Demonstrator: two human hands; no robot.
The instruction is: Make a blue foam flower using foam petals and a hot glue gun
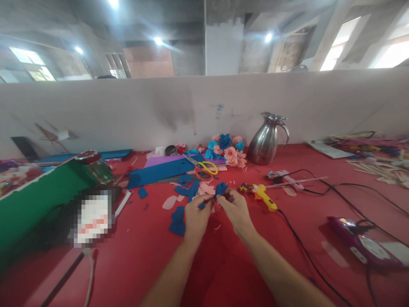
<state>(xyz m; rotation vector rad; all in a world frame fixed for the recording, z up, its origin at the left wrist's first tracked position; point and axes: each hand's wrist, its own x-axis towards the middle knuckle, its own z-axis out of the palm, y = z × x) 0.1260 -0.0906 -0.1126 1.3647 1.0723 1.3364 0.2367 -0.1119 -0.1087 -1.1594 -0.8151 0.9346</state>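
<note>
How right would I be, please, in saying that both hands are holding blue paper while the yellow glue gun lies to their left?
Only the side is wrong: the head view shows the yellow glue gun lying to the right. The left hand and right hand are indeed both holding blue paper.

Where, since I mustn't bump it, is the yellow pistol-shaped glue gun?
Right of centre in the head view, the glue gun lies on the red tabletop, just right of the right hand.
</note>
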